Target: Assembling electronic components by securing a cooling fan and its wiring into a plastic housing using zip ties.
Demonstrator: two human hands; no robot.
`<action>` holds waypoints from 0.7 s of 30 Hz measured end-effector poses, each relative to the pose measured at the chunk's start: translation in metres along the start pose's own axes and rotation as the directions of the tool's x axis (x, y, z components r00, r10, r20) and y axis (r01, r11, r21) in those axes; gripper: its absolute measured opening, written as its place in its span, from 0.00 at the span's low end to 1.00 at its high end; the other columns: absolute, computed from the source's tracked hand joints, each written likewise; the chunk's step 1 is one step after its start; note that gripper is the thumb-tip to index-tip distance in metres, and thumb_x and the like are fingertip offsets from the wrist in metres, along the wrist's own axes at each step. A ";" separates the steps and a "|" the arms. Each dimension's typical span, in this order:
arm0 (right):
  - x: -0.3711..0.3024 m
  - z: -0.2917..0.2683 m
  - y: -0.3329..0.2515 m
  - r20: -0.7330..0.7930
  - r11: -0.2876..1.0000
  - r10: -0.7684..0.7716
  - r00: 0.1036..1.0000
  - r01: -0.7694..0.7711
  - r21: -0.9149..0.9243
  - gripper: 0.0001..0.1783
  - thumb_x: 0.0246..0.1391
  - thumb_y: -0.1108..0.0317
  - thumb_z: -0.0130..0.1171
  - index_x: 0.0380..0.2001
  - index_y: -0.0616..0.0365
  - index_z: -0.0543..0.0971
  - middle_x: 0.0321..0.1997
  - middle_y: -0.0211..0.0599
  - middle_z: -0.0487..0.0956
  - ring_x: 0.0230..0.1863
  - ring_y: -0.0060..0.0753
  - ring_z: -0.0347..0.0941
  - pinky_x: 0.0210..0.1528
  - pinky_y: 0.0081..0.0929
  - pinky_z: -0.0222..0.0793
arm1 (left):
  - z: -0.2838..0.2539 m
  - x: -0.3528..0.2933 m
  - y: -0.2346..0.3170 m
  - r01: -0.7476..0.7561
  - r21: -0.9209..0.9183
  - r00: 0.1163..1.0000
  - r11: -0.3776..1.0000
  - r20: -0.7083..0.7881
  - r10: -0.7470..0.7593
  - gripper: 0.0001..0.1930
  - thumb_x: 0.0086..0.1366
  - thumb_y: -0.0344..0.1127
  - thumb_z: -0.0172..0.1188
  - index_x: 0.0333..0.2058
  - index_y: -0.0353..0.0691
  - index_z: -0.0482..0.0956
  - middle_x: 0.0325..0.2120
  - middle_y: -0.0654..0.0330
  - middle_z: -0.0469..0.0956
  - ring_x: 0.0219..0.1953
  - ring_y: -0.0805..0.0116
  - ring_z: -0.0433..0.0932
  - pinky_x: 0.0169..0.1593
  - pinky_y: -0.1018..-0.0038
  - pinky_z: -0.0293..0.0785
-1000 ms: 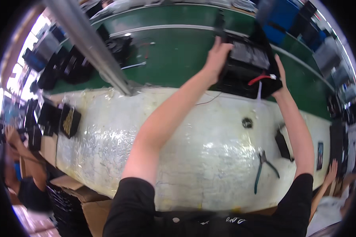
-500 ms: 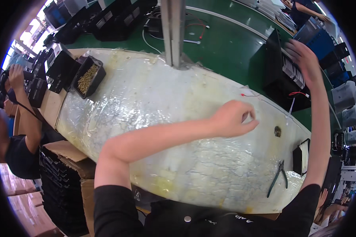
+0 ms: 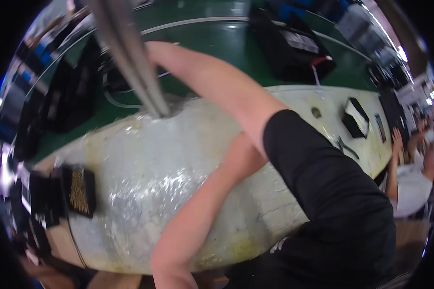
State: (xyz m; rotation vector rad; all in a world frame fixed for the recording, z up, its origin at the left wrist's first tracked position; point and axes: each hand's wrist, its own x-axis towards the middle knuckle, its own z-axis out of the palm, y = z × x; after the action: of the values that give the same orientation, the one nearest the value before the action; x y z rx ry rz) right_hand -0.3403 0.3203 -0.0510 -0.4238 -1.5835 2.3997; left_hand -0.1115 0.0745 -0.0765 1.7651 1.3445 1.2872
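My right arm reaches across to the far left. My right hand (image 3: 161, 50) is mostly behind the upright metal post (image 3: 142, 72), over the green surface (image 3: 217, 41), near dark items there. Its fingers are hidden, and so is anything in them. Over the film-covered worktop (image 3: 144, 164), my left hand (image 3: 245, 156) passes beneath my right upper arm, which hides its fingers. Along the far side stands a black case (image 3: 270, 45) holding pale flat pieces, a red and white lead (image 3: 318, 72) hanging from its near end.
A black bin of small brass-coloured parts (image 3: 78, 192) sits at the worktop's left end. Toward the right lie pliers (image 3: 347, 148) and a black box with a white inside (image 3: 351, 120). Another person's arm (image 3: 394, 164) is by the right edge.
My view has turned. My right arm has swung from the black case at the right across to the post. My left hand, formerly curled in sight, is now partly under my right arm.
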 end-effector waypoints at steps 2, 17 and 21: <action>0.016 -0.019 -0.035 -0.133 0.904 0.392 0.910 -0.354 0.242 0.11 0.58 0.63 0.59 0.39 0.58 0.80 0.40 0.34 0.83 0.44 0.38 0.80 0.51 0.47 0.73 | 0.010 0.015 0.006 0.065 -0.079 0.997 0.995 0.049 -0.062 0.23 0.56 0.42 0.66 0.50 0.42 0.76 0.49 0.48 0.77 0.56 0.48 0.73 0.56 0.60 0.70; -0.151 0.012 -0.097 -0.229 0.998 -0.012 0.973 -0.003 -0.064 0.26 0.46 0.68 0.69 0.51 0.59 0.76 0.49 0.39 0.81 0.51 0.38 0.78 0.61 0.47 0.69 | -0.006 0.009 0.024 -0.288 0.295 0.908 0.911 -0.218 0.357 0.09 0.51 0.31 0.71 0.28 0.38 0.79 0.22 0.55 0.73 0.24 0.61 0.75 0.30 0.71 0.71; -0.294 -0.032 -0.157 -0.362 0.940 -0.191 0.913 0.064 -0.335 0.26 0.48 0.62 0.69 0.50 0.60 0.77 0.48 0.33 0.81 0.48 0.32 0.78 0.55 0.38 0.74 | -0.021 0.041 0.065 -0.407 0.459 0.540 0.790 -0.577 0.613 0.47 0.42 0.40 0.79 0.57 0.34 0.61 0.55 0.45 0.63 0.59 0.52 0.64 0.57 0.60 0.62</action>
State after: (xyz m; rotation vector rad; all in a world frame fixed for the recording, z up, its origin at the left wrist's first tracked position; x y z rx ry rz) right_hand -0.0492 0.3059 0.1144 -0.7766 -1.7402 1.8167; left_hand -0.1044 0.0891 0.0014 2.0445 1.4721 2.4214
